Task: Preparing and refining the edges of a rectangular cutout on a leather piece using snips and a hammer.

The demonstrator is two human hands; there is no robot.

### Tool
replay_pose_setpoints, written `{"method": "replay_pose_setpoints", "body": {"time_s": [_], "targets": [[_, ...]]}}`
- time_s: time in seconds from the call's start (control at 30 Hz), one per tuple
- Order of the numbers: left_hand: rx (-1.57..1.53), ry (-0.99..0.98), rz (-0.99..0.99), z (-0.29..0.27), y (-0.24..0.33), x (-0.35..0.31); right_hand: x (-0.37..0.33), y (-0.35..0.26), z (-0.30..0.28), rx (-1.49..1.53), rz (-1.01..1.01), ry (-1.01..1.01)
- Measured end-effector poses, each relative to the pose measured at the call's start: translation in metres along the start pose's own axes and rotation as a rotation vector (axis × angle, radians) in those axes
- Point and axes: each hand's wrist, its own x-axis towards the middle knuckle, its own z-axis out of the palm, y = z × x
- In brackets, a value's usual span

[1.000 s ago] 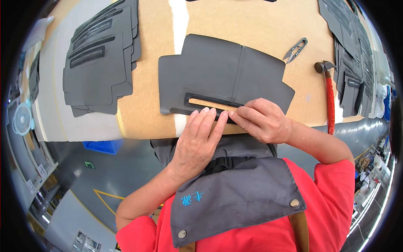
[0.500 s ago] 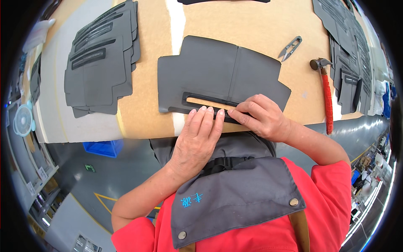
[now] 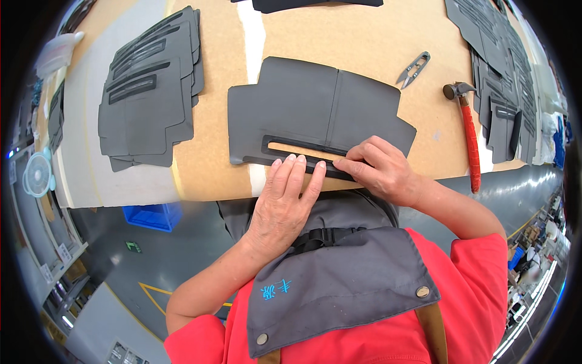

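Observation:
A dark grey sheet panel, leather-like and with stepped corners, lies flat in front of me on the table. Along its near edge runs a long narrow slot with a black border, and the brown table top shows through the slot. My left hand lies with fingers stretched out, their tips pressing the strip below the slot. With thumb and fingers pinched together, my right hand grips the slot's border near its right end. The exact spot under those fingertips is hidden.
Stacked grey panels with similar slots lie on the left, and more panels on the right. Thread snips and a red-handled hammer rest right of my panel. A blue crate stands below the table edge.
The view has shifted slightly. Both hands stay at the slot, with the right thumb and fingertips a touch further right along its border.

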Motion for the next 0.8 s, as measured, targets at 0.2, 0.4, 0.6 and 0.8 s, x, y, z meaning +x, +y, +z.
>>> {"method": "replay_pose_setpoints", "body": {"time_s": [0.2,0.4,0.6,0.8], "targets": [[-0.016,0.049,-0.015,0.004,0.003,0.001,0.002,-0.002,-0.007,-0.091,-0.115,-0.006],[0.035,0.039,-0.034,0.006,0.008,0.000,-0.010,0.002,-0.008,-0.064,-0.077,-0.017],[0.115,0.099,0.013,0.012,0.019,0.004,-0.009,-0.001,-0.010,-0.139,-0.150,-0.024],[0.120,0.076,-0.009,0.010,0.026,0.007,-0.010,-0.001,-0.009,-0.085,-0.108,-0.014]]}}
